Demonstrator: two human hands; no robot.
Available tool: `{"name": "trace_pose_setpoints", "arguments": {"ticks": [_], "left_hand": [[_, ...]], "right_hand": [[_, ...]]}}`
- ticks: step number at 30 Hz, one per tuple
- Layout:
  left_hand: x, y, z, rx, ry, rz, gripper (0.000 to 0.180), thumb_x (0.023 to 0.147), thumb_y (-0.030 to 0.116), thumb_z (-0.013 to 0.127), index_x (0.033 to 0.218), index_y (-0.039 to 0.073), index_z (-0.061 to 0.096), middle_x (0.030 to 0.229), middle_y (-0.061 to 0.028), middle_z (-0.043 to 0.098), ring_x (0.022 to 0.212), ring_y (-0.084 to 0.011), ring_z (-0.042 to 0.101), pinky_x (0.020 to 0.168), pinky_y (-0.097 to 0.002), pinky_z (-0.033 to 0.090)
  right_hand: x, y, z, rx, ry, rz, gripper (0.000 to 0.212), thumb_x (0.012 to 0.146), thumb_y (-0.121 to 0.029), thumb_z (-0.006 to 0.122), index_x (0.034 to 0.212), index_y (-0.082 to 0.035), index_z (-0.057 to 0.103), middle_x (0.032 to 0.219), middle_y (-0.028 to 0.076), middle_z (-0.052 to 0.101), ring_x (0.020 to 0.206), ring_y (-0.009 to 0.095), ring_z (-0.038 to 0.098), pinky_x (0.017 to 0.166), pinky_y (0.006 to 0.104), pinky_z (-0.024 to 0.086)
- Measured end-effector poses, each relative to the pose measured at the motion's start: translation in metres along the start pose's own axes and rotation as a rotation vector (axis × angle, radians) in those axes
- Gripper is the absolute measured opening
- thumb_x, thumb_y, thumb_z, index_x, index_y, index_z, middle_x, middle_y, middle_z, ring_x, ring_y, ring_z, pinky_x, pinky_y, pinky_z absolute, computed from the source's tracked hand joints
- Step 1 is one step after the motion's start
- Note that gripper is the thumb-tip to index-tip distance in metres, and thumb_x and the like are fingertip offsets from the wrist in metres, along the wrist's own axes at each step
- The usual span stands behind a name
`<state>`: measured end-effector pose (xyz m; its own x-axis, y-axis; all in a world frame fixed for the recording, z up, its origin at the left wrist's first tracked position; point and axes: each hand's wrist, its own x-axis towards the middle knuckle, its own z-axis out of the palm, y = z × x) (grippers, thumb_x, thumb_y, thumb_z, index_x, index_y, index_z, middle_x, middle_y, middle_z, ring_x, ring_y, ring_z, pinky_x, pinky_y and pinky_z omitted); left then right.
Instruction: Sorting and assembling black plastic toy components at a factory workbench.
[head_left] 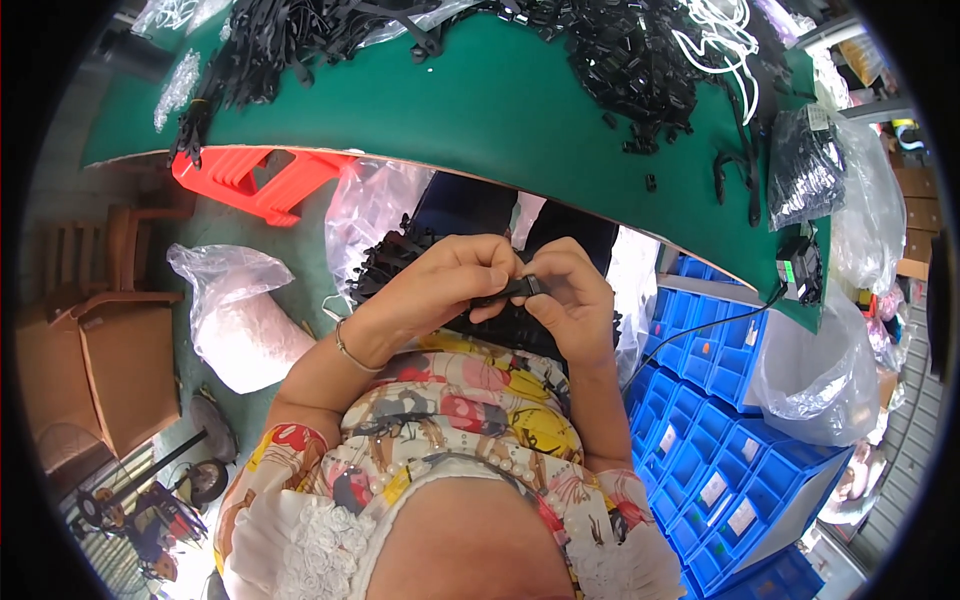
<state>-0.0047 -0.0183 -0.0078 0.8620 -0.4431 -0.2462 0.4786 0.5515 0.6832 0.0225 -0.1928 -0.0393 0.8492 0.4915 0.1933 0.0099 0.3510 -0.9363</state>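
Above my lap, my left hand (452, 277) and my right hand (572, 296) meet with thumbs and fingertips pinched together. Between them is a small black buckle (532, 287), gripped by the right fingers. A short black strap (490, 298) runs from it into the left fingers; part of it is hidden by them. Just left of and below the hands, more black straps with plastic ends (385, 262) are heaped on my lap.
The green table (480, 110) in front carries piles of black straps (290, 45) and black buckles (635, 65), plus a white cord (722, 45). Blue bins (700, 470) stand right. A red plastic crate (260, 180), a clear bag (245, 320) and cardboard boxes (125, 360) are left.
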Motion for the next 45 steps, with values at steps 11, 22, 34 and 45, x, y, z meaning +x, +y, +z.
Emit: {"name": "trace_pose_setpoints", "arguments": {"ticks": [11,22,34,45], "left_hand": [[0.0,-0.002,0.005,0.054,0.083,0.079,0.014,0.085,0.014,0.059,0.084,0.006,0.047,0.076,0.0026,0.048,0.062,-0.0049,0.043,0.054,-0.0181,0.035],[-0.001,0.002,0.004,0.833,0.103,0.413,0.019,0.074,0.01,0.071,0.088,0.001,0.059,0.078,-0.0029,0.056,0.068,-0.01,0.052,0.061,-0.0229,0.043],[-0.008,0.007,0.006,0.211,-0.133,-0.048,0.017,0.078,0.014,0.064,0.069,0.001,0.057,0.059,-0.0019,0.056,0.045,-0.0037,0.043,0.042,-0.0175,0.031],[-0.006,0.007,0.008,0.366,0.073,-0.029,0.02,0.084,0.021,0.063,0.079,0.002,0.059,0.066,-0.0014,0.055,0.049,-0.0041,0.044,0.043,-0.0174,0.033]], "right_hand": [[0.006,-0.015,0.001,-0.559,0.017,-0.119,0.028,0.064,-0.005,0.074,0.09,-0.004,0.063,0.082,0.01,0.055,0.077,0.021,0.055,0.067,0.0274,0.045],[0.006,-0.033,-0.005,-0.466,-0.117,0.201,0.017,0.084,-0.01,0.057,0.073,0.003,0.056,0.062,0.01,0.052,0.056,0.015,0.049,0.051,0.027,0.037],[-0.008,-0.015,0.005,0.147,-0.14,0.049,0.029,0.08,-0.015,0.053,0.055,0.001,0.054,0.054,0.006,0.051,0.042,0.01,0.042,0.04,0.024,0.029],[0.014,-0.037,0.008,-0.721,0.032,-0.315,0.027,0.065,-0.012,0.074,0.087,-0.002,0.062,0.078,0.007,0.052,0.07,0.02,0.052,0.061,0.0287,0.043]]}}
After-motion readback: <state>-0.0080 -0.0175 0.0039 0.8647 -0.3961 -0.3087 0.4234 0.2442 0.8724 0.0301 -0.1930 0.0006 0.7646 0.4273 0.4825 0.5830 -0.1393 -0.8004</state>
